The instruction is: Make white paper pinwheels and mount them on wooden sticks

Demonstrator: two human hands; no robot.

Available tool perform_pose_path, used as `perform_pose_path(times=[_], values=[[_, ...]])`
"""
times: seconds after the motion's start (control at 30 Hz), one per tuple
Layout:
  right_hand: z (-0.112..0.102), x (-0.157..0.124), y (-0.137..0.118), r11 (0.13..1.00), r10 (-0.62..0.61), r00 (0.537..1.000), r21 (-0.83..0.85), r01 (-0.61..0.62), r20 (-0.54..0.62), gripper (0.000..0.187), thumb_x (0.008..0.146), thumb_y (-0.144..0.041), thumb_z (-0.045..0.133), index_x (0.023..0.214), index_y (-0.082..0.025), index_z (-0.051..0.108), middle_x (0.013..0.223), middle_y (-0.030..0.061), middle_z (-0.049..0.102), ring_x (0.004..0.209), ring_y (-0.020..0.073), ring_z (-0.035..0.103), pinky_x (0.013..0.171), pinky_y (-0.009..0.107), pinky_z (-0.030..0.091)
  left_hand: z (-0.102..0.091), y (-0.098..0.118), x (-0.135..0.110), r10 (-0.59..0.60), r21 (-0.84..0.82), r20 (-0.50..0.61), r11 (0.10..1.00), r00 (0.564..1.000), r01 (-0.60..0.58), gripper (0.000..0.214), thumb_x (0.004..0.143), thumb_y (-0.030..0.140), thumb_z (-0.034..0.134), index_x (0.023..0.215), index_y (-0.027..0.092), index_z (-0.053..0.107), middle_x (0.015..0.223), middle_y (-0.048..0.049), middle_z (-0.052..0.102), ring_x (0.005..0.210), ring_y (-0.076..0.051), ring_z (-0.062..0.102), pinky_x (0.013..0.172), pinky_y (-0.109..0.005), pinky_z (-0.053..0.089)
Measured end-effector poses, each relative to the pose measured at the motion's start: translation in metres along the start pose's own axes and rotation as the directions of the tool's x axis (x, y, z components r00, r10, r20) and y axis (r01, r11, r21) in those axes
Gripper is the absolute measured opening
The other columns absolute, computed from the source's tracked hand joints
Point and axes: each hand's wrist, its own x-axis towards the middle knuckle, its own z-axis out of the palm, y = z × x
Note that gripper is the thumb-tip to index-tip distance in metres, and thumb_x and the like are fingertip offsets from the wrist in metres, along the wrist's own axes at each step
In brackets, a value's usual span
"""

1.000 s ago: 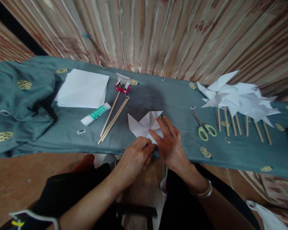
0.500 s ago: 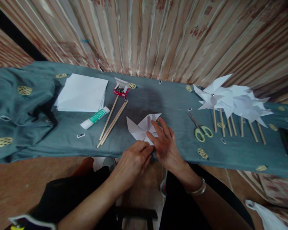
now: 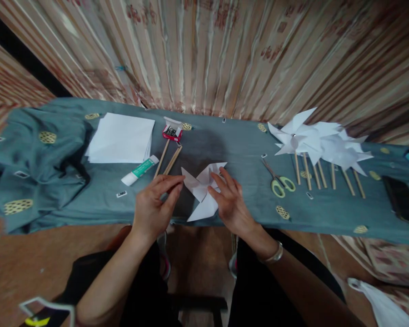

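Landmark: the white paper pinwheel head (image 3: 204, 190), lying flat near the front edge of the table (image 3: 245, 150), which wears a grey-green cloth; one blade tip overhangs that edge. Right hand (image 3: 230, 202) rests on the pinwheel head, fingers spread flat and pressing the folded blades down toward its centre; not clenched, nothing gripped, just pinning. Left hand (image 3: 155, 204) sits just left of the pinwheel head, fingers pinched around the near ends of the wooden sticks (image 3: 168, 163), which run away from it toward the far side; how many it holds, cannot tell. Farther left of the pinwheel head: a glue tube (image 3: 139, 170), then a stack of white paper sheets (image 3: 121, 138). Behind and slightly left of it, a small red box of pins (image 3: 171, 131), lid open. Right of the pinwheel head: green-handled scissors (image 3: 278, 180), then, well apart, a row of finished pinwheels (image 3: 318, 143) on sticks, and past those a dark phone (image 3: 401, 200). Judgement on doing the step well: keep the right palm steady so the gathered blade tips do not spring apart; draw out one stick only, leaving the rest lying; bring it in beneath the centre, not across a blade, so no crease is crushed; mind the overhanging tip at the table edge.
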Motion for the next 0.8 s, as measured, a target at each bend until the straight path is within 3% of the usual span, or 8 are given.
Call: perform_pose_path(times=[0.2,0.4,0.67,0.8], values=[[-0.004,0.002,-0.001,1.000,-0.012,1.000,-0.006,0.012,0.005,0.037,0.086,-0.003,0.040,0.113,-0.016,0.063,0.145,0.0144,0.046,0.146,0.0303,0.018,0.105,0.052,0.035,0.006,-0.003,0.011,-0.096,-0.174,-0.111,0.982,0.989,0.076,0.023,0.084,0.029,0.060,0.099,0.020,0.074,0.094,-0.0035,0.071,0.080,-0.015,0.064,0.074,-0.026,0.053],[-0.009,0.007,-0.001,1.000,-0.028,0.998,-0.002,0.029,0.062,0.035,0.087,-0.003,0.041,0.111,-0.013,0.065,0.142,0.0189,0.049,0.145,0.0315,0.021,0.104,0.051,0.035,0.010,0.001,0.019,-0.148,-0.371,-0.202,0.926,0.968,0.064,0.022,0.080,0.027,0.064,0.096,0.018,0.075,0.091,-0.0045,0.071,0.083,-0.016,0.065,0.073,-0.027,0.051],[-0.012,0.008,-0.006,1.000,0.006,0.997,0.010,-0.006,0.074,0.034,0.087,-0.005,0.044,0.109,-0.014,0.067,0.143,0.0186,0.049,0.145,0.0322,0.023,0.103,0.051,0.034,0.016,0.014,0.031,-0.262,-0.546,-0.225,0.832,0.938,0.101,0.026,0.076,0.031,0.065,0.095,0.015,0.074,0.092,-0.0069,0.072,0.078,-0.017,0.065,0.072,-0.029,0.052],[-0.013,0.008,-0.007,1.000,-0.002,0.998,-0.002,0.002,0.058,0.035,0.088,-0.004,0.041,0.109,-0.014,0.067,0.142,0.0185,0.050,0.144,0.0317,0.024,0.102,0.051,0.037,0.019,0.007,0.030,-0.197,-0.480,-0.164,0.872,0.967,0.096,0.029,0.082,0.030,0.061,0.103,0.015,0.072,0.101,-0.0094,0.072,0.088,-0.020,0.067,0.079,-0.032,0.053]])
